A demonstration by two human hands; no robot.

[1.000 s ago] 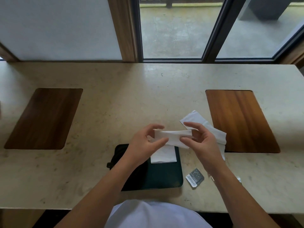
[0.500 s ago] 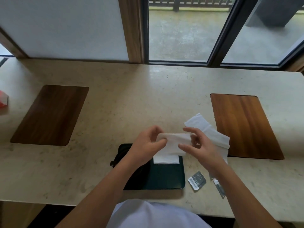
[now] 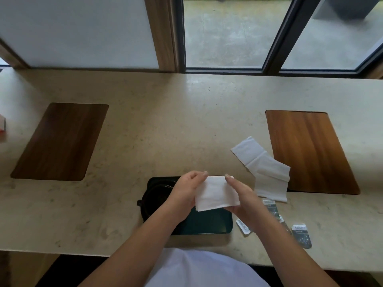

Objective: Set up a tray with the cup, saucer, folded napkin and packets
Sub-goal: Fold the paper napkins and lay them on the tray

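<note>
I hold a white napkin [image 3: 215, 193], folded into a small rectangle, above the dark tray [image 3: 209, 223]. My left hand [image 3: 186, 189] grips its left edge and my right hand [image 3: 240, 195] grips its right edge. A dark cup on a saucer [image 3: 154, 195] sits in the tray's left part, half hidden by my left wrist. Several small grey packets [image 3: 301, 235] lie on the counter right of the tray, one partly under my right forearm. A second white napkin [image 3: 263, 168] lies unfolded on the counter to the right.
Two wooden inlays are set in the stone counter, one at left [image 3: 60, 141] and one at right [image 3: 308, 150]. A red and white object [image 3: 2, 127] shows at the far left edge. A window and wall run behind the counter.
The napkin has gone from a long strip to a shorter, squarer folded shape between my hands. My hands have dropped lower over the tray. The view has tilted, showing more packets.
</note>
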